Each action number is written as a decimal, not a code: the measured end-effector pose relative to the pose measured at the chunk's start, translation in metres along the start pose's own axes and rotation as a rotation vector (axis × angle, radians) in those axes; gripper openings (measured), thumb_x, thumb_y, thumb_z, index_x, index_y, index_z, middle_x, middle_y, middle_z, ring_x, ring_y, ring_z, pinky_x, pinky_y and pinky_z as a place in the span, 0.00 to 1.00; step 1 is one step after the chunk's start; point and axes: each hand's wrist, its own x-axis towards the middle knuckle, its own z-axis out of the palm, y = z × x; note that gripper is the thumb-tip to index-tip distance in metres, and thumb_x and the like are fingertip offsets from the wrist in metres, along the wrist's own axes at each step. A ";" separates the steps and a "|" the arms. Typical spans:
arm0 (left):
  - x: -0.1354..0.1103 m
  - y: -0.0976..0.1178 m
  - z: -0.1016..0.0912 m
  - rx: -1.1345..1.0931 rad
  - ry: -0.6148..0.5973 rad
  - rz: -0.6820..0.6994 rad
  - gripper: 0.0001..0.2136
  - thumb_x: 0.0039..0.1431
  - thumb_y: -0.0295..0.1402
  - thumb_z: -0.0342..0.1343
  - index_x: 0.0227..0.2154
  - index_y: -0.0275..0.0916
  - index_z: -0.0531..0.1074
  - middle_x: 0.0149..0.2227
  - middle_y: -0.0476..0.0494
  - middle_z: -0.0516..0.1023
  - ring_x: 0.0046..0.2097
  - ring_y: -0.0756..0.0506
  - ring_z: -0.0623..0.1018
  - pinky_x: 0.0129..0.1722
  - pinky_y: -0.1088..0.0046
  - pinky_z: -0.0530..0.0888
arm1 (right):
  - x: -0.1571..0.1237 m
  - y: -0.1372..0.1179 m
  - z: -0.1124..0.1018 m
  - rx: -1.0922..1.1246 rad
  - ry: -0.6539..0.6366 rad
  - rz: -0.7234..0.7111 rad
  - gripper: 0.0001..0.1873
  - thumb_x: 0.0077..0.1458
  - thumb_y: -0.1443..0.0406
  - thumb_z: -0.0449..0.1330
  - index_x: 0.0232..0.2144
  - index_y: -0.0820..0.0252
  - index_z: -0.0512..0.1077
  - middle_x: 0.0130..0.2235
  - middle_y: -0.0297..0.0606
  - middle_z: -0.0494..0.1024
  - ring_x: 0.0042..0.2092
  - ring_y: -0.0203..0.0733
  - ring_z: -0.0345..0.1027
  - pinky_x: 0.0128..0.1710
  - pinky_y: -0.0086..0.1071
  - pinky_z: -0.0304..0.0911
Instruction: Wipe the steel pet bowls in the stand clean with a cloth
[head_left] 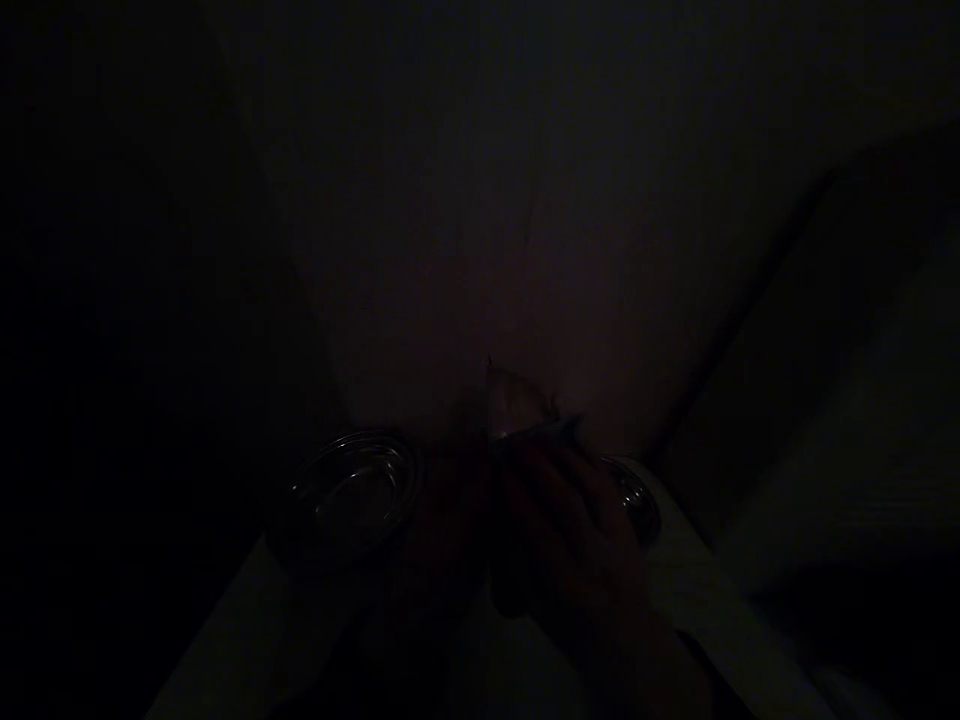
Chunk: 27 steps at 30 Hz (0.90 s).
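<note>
The scene is very dark, so only outlines show. My right hand (577,520) is at the middle, its fingers bent over a dim piece with a pale edge (544,430). Just beyond those fingers, a smooth, faintly reflective surface (517,400) with a pointed upper corner stands up; I cannot make out its kind. My left hand (446,515) is a dim reddish shape beside the right one, close to the same piece, and its fingers are lost in shadow. Left of it lies a shiny round metal dish (356,490) with a raised rim.
A second shiny rounded metal piece (634,495) sits partly behind my right hand. Both rest on a pale surface (697,590) with slanting side edges. A plain wall or panel (480,200) rises behind. A darker slanted shape (810,350) stands at the right.
</note>
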 end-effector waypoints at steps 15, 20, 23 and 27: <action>-0.003 -0.009 -0.011 0.152 -0.087 0.004 0.16 0.61 0.37 0.52 0.49 0.36 0.68 0.50 0.39 0.71 0.47 0.43 0.74 0.45 0.59 0.73 | 0.004 0.003 -0.005 -0.037 -0.044 0.067 0.19 0.57 0.68 0.54 0.51 0.68 0.69 0.52 0.51 0.72 0.52 0.54 0.61 0.50 0.52 0.63; 0.000 -0.007 -0.013 0.154 -0.066 -0.011 0.15 0.62 0.37 0.52 0.49 0.37 0.68 0.50 0.39 0.71 0.47 0.44 0.74 0.45 0.60 0.73 | 0.002 0.000 -0.003 -0.032 -0.017 0.074 0.18 0.58 0.68 0.54 0.51 0.65 0.69 0.52 0.48 0.73 0.54 0.53 0.61 0.52 0.52 0.61; -0.004 -0.010 -0.016 0.157 -0.077 -0.026 0.15 0.61 0.37 0.53 0.48 0.36 0.69 0.49 0.40 0.72 0.46 0.43 0.74 0.44 0.60 0.74 | 0.004 0.005 -0.006 -0.053 -0.052 0.112 0.19 0.59 0.67 0.53 0.53 0.67 0.67 0.53 0.50 0.71 0.53 0.53 0.61 0.52 0.54 0.61; -0.009 -0.014 -0.018 0.158 -0.089 -0.046 0.15 0.61 0.37 0.52 0.48 0.36 0.69 0.48 0.41 0.72 0.44 0.44 0.75 0.43 0.61 0.74 | 0.005 0.013 -0.010 -0.051 -0.085 0.155 0.20 0.59 0.68 0.52 0.53 0.68 0.66 0.53 0.51 0.71 0.53 0.54 0.61 0.50 0.54 0.62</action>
